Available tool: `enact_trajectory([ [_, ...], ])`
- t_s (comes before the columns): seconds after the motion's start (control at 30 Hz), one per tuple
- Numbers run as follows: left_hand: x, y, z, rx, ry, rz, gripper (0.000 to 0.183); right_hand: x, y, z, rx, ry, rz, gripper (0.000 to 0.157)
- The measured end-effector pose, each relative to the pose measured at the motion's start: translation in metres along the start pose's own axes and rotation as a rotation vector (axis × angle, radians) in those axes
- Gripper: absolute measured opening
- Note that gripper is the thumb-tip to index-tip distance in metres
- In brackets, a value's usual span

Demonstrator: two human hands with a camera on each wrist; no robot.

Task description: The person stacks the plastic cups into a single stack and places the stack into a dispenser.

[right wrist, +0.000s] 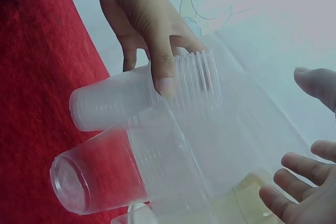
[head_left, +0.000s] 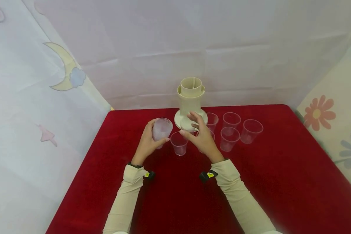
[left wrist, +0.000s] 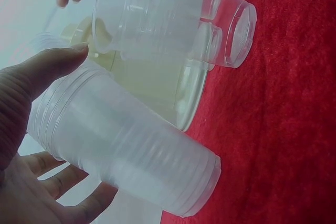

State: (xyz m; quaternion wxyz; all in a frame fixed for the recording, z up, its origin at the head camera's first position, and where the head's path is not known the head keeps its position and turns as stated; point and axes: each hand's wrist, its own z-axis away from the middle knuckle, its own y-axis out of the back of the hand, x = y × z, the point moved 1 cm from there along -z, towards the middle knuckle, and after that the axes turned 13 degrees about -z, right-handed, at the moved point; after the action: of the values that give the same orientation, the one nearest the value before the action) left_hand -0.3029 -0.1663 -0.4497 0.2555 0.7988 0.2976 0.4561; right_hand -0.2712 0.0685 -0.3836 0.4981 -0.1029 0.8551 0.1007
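My left hand (head_left: 146, 143) grips a stack of nested clear plastic cups (left wrist: 126, 135), thumb on one side near the rims and fingers round the other. The stack tilts a little over the red cloth. Just right of it, a single clear cup (head_left: 179, 148) stands upright, overlapping the stack in the right wrist view. My right hand (head_left: 203, 138) hovers beside that cup with spread, slightly bent fingers and nothing between them. Part of another clear cup (head_left: 211, 134) shows behind this hand.
More clear cups stand upright to the right, among them a cup (head_left: 251, 130) at the far right end. Behind the hands rises a cream cylindrical holder (head_left: 190, 103) on a round base. A red cloth (head_left: 175, 195) covers the table, and a pale printed curtain (head_left: 152, 48) hangs behind it.
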Motion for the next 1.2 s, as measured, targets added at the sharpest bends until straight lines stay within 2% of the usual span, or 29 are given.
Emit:
enact_trajectory([
  [0.13, -0.002, -0.001, -0.001, -0.011, 0.004, 0.002, 0.084, -0.001, 0.002, -0.001, 0.010, 0.013, 0.008, 0.070],
  [0.37, -0.006, -0.002, 0.007, -0.009, 0.052, 0.008, 0.086, -0.001, 0.004, -0.001, 0.004, 0.024, 0.027, 0.071],
  [0.7, -0.003, -0.003, 0.002, 0.006, -0.002, 0.003, 0.085, -0.007, 0.011, -0.001, 0.042, 0.027, 0.044, 0.070],
  [1.1, -0.005, -0.002, 0.002, 0.001, 0.027, 0.037, 0.085, -0.010, 0.021, -0.003, 0.081, 0.032, 0.092, 0.071],
  [1.2, -0.005, -0.002, 0.002, -0.002, 0.031, 0.037, 0.085, -0.001, 0.029, -0.003, 0.104, 0.014, 0.090, 0.072],
])
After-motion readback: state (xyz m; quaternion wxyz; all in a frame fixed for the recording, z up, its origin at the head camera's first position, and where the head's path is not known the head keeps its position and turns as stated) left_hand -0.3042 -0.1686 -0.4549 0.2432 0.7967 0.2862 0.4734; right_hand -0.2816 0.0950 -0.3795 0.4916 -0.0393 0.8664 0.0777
